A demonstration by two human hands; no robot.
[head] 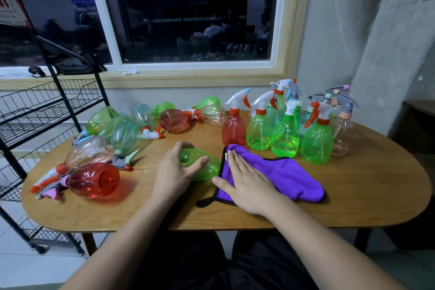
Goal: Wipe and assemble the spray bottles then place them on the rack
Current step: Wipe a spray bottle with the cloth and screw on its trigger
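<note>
Wipe step in hand. Left hand (174, 172) has fingers and thumb curled round a green bottle (208, 170) lying mid-table. Right hand (249, 181) lies flat on the purple cloth (289, 176), fingers straight and together. Next move, likely: bunch the cloth and rub the bottle.

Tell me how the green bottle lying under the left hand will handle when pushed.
The green bottle looks empty and thin-walled, so it is probably light. Lying on its rounded side on the table, it would likely roll if nudged.
</note>
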